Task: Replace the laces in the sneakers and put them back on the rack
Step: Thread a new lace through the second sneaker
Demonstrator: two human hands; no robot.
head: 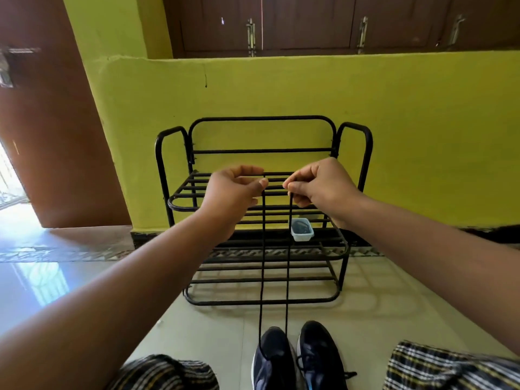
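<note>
While both arms reach forward and up at about the same height, the left hand [235, 190] and the right hand [315, 182] face each other a little apart, each with thumb and forefinger pinched on one end of a black lace [263, 263]. From each grip a strand drops straight down to the left sneaker [271, 361], which sits on the floor touching the right sneaker [320, 358]. Behind and below the hands stands the black rack [261, 249], with a small plastic tub [302, 229] on its middle shelf, just under the right grip.
</note>
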